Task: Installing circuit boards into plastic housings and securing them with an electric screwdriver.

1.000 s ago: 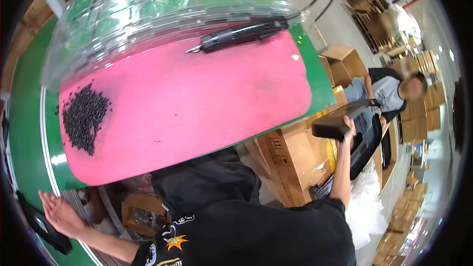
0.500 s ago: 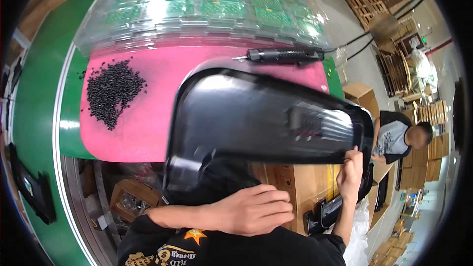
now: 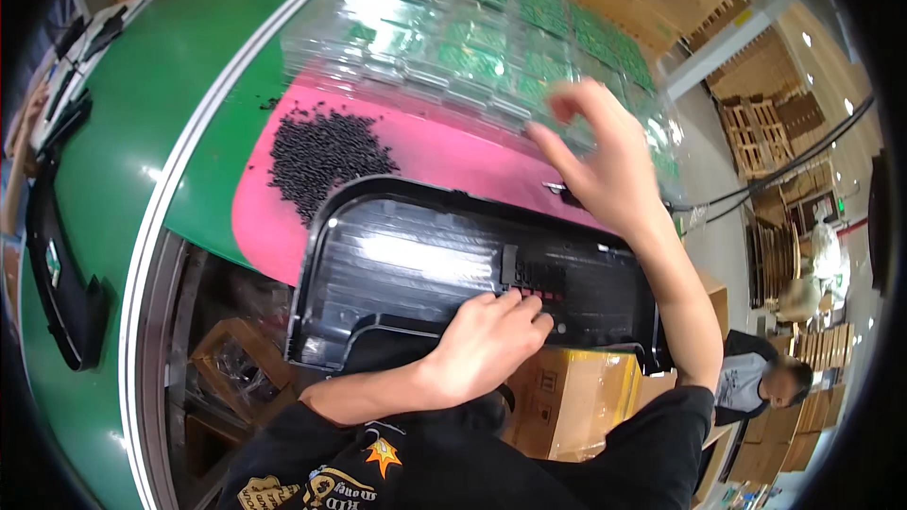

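Observation:
A long black plastic housing [image 3: 425,260], shaped like a shallow tray with a slotted patch, lies hollow side up across the near edge of the pink mat. My left hand [image 3: 491,342] is at its near edge, fingers bent over the rim and thumb hidden. Raised above the far right of the mat, my right hand [image 3: 605,161] is open, thumb and fingers apart, with nothing in it. Beneath that hand a black electric screwdriver [image 3: 565,195] is mostly covered; its tip shows. Clear plastic trays with green circuit boards [image 3: 472,47] are stacked just beyond.
A heap of small black screws or pegs [image 3: 316,156] lies on the pink mat [image 3: 260,227]. At far left, another black housing [image 3: 59,264] rests on the green table [image 3: 203,198]. Cardboard boxes [image 3: 567,401] stand below the bench. Another person [image 3: 751,378] is at the right.
The housing has come down onto the mat's near edge. My right hand has let go of it and risen toward the trays. My left hand has moved onto its rim. The view has turned.

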Demonstrator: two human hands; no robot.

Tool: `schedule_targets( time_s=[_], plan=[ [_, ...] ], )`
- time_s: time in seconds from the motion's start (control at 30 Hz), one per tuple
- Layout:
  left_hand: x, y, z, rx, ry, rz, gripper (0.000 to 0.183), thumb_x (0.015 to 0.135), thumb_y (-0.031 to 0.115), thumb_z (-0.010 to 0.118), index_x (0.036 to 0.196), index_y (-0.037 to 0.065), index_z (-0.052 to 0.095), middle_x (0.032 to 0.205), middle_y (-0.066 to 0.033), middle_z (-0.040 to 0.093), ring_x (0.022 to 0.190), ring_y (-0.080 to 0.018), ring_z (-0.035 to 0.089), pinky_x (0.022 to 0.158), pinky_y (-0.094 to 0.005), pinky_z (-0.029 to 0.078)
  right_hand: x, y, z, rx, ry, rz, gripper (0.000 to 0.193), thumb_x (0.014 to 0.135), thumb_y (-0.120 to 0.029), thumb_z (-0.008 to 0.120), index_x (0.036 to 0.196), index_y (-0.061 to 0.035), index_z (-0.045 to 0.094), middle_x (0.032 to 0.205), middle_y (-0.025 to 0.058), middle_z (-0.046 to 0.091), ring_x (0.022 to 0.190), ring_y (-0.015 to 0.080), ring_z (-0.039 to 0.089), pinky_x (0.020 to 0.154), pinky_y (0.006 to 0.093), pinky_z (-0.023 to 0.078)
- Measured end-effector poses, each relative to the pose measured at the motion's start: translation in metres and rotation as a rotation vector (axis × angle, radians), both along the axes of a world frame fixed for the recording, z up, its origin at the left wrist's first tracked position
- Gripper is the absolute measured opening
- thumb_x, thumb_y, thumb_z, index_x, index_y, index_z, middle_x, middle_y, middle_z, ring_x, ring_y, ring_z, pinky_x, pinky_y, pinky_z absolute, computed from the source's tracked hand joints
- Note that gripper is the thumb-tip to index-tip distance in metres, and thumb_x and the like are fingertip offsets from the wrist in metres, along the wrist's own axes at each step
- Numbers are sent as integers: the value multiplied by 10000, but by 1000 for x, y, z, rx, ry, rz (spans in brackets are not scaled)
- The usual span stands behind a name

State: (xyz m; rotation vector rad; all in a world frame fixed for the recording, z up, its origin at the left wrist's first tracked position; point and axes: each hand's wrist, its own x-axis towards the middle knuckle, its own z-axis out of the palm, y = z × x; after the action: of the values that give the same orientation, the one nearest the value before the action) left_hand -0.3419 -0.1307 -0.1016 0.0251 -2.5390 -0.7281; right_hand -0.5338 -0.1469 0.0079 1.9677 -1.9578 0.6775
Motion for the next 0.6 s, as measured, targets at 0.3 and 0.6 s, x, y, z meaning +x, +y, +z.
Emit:
schedule_targets(
  time_s=[0.3, 0.6],
  plan=[
    [18, -11, 3, 150, -49, 6, 46, 757, 108, 631, 787, 74, 620, 824, -60, 606, 762, -239, 673, 554, -377, 555, -5, -235, -32, 179, 56, -301, 559, 851, -307, 638, 1361, -153, 471, 1320, 175, 516, 1272, 321, 467, 1031, 482, 424],
    [17, -19, 0, 232, -165, -14, 85, 777, 109, 612, 840, 54, 628, 831, -116, 631, 747, -294, 676, 580, -415, 549, -45, -309, -72, 118, -2, -293, 673, 875, -240, 620, 1485, -204, 338, 1277, 171, 565, 1236, 343, 490, 1077, 505, 330]
  ],
)
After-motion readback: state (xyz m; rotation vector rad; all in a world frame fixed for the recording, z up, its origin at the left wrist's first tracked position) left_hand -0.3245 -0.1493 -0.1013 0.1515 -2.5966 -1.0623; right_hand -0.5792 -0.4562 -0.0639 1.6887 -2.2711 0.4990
